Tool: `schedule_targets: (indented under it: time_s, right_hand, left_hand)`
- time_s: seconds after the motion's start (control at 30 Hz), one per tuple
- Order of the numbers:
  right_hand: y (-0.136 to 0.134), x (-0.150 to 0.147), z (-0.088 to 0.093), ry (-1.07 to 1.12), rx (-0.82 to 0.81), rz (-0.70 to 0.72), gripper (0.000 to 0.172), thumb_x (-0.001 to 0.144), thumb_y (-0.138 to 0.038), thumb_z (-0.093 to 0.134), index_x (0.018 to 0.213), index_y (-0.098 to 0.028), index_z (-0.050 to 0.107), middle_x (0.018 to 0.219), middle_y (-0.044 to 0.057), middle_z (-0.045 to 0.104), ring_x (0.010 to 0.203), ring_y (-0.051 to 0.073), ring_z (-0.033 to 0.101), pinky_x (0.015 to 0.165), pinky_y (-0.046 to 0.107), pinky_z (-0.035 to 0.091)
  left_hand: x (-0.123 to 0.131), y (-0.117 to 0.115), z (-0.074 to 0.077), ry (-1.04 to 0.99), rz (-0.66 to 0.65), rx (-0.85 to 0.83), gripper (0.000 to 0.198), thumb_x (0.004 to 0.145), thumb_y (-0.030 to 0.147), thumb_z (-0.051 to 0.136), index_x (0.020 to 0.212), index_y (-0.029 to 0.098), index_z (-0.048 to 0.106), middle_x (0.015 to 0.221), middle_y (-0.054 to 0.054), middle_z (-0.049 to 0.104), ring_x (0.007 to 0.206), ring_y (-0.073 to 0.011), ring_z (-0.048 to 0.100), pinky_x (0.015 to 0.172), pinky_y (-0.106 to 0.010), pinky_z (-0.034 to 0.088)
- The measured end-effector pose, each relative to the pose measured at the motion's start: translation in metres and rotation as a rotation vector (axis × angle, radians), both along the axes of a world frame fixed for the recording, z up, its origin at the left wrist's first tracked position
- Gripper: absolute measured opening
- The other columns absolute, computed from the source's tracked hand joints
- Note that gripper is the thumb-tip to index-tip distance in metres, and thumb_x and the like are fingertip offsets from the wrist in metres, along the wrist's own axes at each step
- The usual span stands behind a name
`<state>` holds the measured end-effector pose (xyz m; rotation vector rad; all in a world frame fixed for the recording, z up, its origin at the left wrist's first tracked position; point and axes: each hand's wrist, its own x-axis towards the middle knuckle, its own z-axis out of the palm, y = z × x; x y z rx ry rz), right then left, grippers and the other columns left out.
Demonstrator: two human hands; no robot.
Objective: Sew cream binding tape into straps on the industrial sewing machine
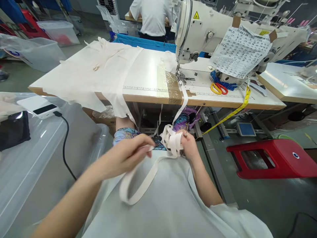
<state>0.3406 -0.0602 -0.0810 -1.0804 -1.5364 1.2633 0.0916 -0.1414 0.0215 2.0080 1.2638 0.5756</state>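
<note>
Over my lap, my right hand [189,144] is closed around a loose bundle of cream fabric strip [170,138]. My left hand [132,151] pinches a length of the same strip, and a slack loop of it hangs between the hands over my light top. From the bundle, one length runs up over the table edge to the needle area of the white sewing machine [198,29]. Thin cream fabric pieces [111,66] lie spread across the left of the sewing table [146,76], partly draping over its front edge.
Orange-and-red-handled scissors [219,88] and a yellow tape measure [241,105] are on the table's right side, the tape hanging down. A red stool [279,158] stands at right, a clear plastic bin [44,158] at left. Another person [155,16] sits beyond the table.
</note>
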Motion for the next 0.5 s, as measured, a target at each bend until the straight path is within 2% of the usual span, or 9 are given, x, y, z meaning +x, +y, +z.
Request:
schedule_targets:
  time_s: [0.07, 0.17, 0.3, 0.37, 0.5]
  right_hand:
    - [-0.010, -0.014, 0.014, 0.010, 0.016, 0.136, 0.035, 0.080, -0.055, 0.072, 0.083, -0.021, 0.061, 0.065, -0.006, 0.052, 0.052, 0.011, 0.044, 0.048, 0.024, 0.037]
    - [-0.018, -0.029, 0.023, 0.016, 0.023, 0.287, 0.032, 0.068, -0.043, 0.079, 0.081, -0.023, 0.059, 0.070, -0.006, 0.048, 0.058, 0.011, 0.041, 0.051, 0.024, 0.034]
    - [-0.022, -0.037, 0.021, -0.008, 0.010, 0.417, 0.019, 0.070, -0.026, 0.074, 0.082, -0.022, 0.061, 0.066, -0.008, 0.041, 0.056, 0.010, 0.035, 0.050, 0.023, 0.030]
    - [-0.022, -0.039, 0.020, -0.016, 0.015, 0.450, 0.011, 0.071, -0.024, 0.071, 0.075, -0.021, 0.061, 0.062, -0.008, 0.041, 0.056, 0.010, 0.036, 0.052, 0.024, 0.030]
    - [-0.017, -0.036, 0.014, -0.011, 0.038, 0.427, 0.024, 0.075, -0.028, 0.075, 0.062, -0.019, 0.057, 0.057, -0.009, 0.046, 0.054, 0.010, 0.043, 0.055, 0.024, 0.036]
  left_hand:
    - [0.015, 0.013, -0.007, -0.088, -0.061, -0.064, 0.021, 0.102, 0.033, 0.037, 0.106, 0.021, 0.054, 0.087, 0.000, 0.069, 0.070, -0.0133, 0.062, 0.063, -0.025, 0.048]
    - [0.033, 0.027, -0.016, -0.145, -0.065, -0.080, 0.016, 0.100, 0.030, 0.036, 0.103, 0.022, 0.049, 0.086, 0.001, 0.066, 0.073, -0.0147, 0.061, 0.065, -0.026, 0.046]
    - [0.034, 0.029, -0.017, 0.031, -0.067, -0.032, 0.022, 0.101, 0.031, 0.028, 0.107, 0.021, 0.047, 0.076, 0.001, 0.062, 0.065, -0.0174, 0.059, 0.061, -0.028, 0.041]
    - [0.030, 0.025, -0.014, 0.127, -0.087, 0.006, 0.026, 0.101, 0.031, 0.025, 0.112, 0.020, 0.047, 0.077, -0.001, 0.064, 0.063, -0.0186, 0.060, 0.060, -0.029, 0.040]
    - [0.014, 0.014, -0.014, 0.187, -0.083, 0.087, 0.031, 0.101, 0.035, 0.029, 0.119, 0.019, 0.048, 0.067, 0.002, 0.059, 0.053, -0.0167, 0.055, 0.053, -0.028, 0.034]
